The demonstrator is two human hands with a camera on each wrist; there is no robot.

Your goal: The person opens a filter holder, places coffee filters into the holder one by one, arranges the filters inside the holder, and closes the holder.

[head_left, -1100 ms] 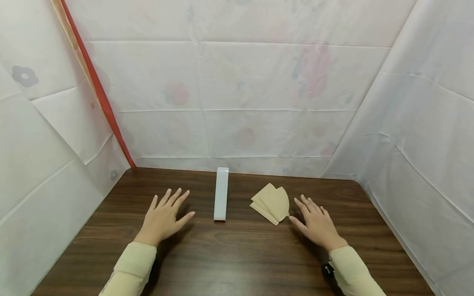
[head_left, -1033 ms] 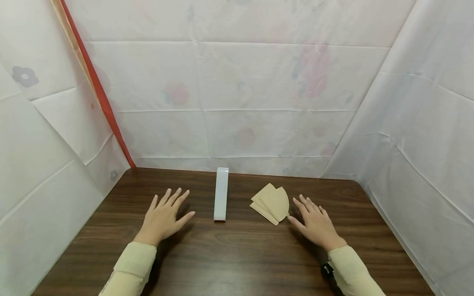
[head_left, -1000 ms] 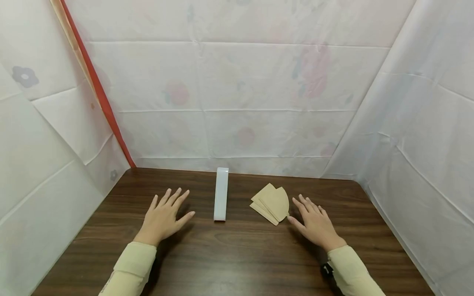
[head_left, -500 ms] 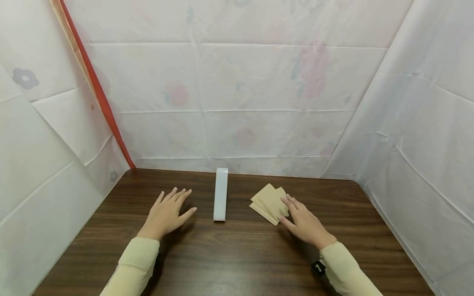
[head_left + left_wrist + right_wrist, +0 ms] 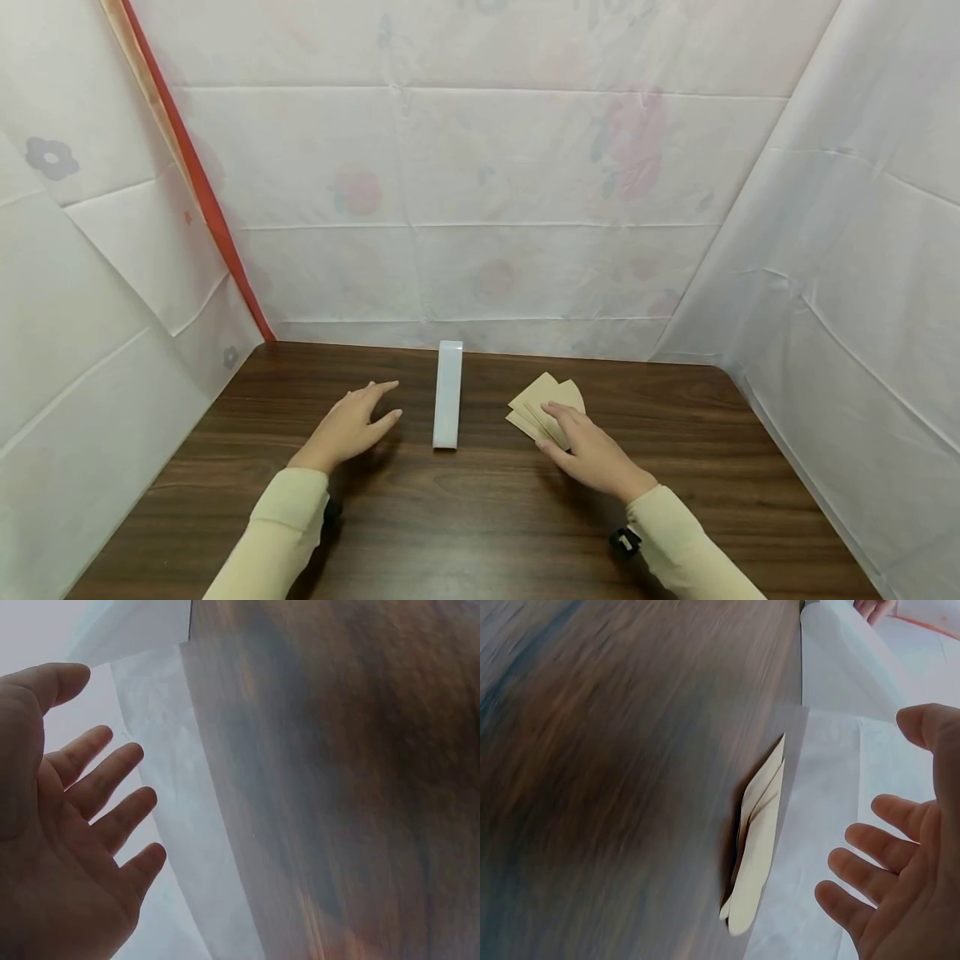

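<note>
Several tan, fan-shaped papers that look like coffee filters [image 5: 545, 393] lie overlapped on the brown table, right of its middle. Over their near right part reaches my right hand [image 5: 600, 460], its fingers loosely extended. The right wrist view shows that hand [image 5: 900, 862] raised apart from the filters [image 5: 756, 844], holding nothing. A long, narrow white box [image 5: 447, 396] lies lengthwise between the two hands, toward the back. To its left hovers my left hand [image 5: 348, 429], thumb and forefinger pointing toward the box. In the left wrist view the left hand [image 5: 82, 802] has spread, slightly bent fingers and grips nothing.
The dark wood table [image 5: 480, 525] has rounded back corners. White printed sheeting [image 5: 480, 200] hangs behind it and along both sides. A red strip [image 5: 202, 183] runs down the left corner of the sheeting.
My right hand has moved left from beside the filters to over them. The left hand has shifted slightly right and turned, its fingers closer together. Box and filters stay put.
</note>
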